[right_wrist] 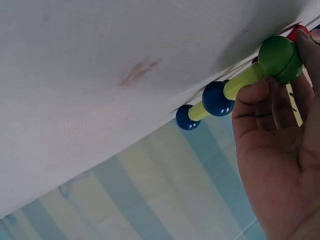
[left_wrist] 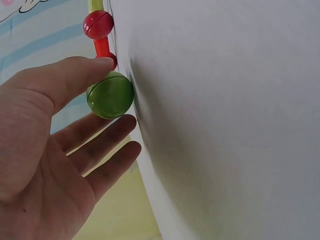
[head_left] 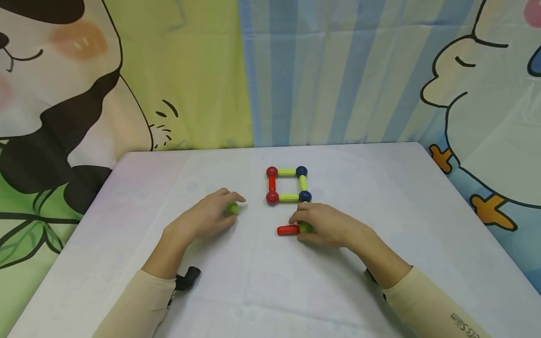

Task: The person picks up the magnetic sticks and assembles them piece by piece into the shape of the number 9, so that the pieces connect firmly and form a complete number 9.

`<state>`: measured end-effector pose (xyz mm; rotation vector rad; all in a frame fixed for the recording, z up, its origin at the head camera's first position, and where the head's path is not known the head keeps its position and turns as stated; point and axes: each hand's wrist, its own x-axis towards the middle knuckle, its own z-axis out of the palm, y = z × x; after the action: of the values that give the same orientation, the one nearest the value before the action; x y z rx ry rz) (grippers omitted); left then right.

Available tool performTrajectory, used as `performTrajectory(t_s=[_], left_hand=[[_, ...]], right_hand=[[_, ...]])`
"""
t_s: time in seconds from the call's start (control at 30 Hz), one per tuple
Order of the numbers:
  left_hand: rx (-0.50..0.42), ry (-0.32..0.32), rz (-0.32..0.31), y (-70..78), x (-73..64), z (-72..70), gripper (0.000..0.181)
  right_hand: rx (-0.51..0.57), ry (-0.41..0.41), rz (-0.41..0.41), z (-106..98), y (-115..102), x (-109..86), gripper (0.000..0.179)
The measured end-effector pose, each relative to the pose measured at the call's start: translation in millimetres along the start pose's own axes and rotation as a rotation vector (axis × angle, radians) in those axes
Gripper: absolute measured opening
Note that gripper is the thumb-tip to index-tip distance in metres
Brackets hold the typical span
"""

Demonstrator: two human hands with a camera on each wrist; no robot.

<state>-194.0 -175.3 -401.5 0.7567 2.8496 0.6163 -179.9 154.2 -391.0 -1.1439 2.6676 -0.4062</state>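
My left hand [head_left: 210,213] curls around a loose green ball [left_wrist: 110,96] on the table, thumb on one side and fingers on the other. With my right hand [head_left: 327,224] I hold another green ball [right_wrist: 280,59] between thumb and fingers. A red stick [head_left: 288,230] sticks out to the left of that ball. A yellow-green stick [right_wrist: 243,81] runs from it to the near blue ball [right_wrist: 218,99]. Beyond lies a square of sticks, with two red balls [head_left: 272,197] on its left and blue balls [head_left: 301,171] on its right.
A white cloth covers the table [head_left: 236,291]. Behind it hangs a patterned curtain [head_left: 317,70] with stripes and cartoon animals. Black straps with a wrist camera [head_left: 188,278] show at the left sleeve.
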Motion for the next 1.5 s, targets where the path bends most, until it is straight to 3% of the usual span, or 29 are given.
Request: performTrajectory(t_s=[0.3, 0.53, 1.07, 1.5], left_hand=[[-0.004, -0.031, -0.008, 6.7, 0.0, -0.8, 0.037], [-0.032, -0.023, -0.024, 11.1, -1.6, -0.1, 0.032], [-0.089, -0.101, 0.056, 42.2, 8.1, 15.9, 0.028], [-0.107, -0.132, 0.093, 59.8, 19.0, 22.4, 0.029]], right_hand=[[0.021, 0.004, -0.003, 0, 2, -0.1, 0.027], [0.103, 0.012, 0.012, 1, 6, 0.4, 0.028], [0.188, 0.041, -0.021, 1, 20, -0.5, 0.028], [0.184, 0.047, -0.032, 1, 17, 0.2, 0.027]])
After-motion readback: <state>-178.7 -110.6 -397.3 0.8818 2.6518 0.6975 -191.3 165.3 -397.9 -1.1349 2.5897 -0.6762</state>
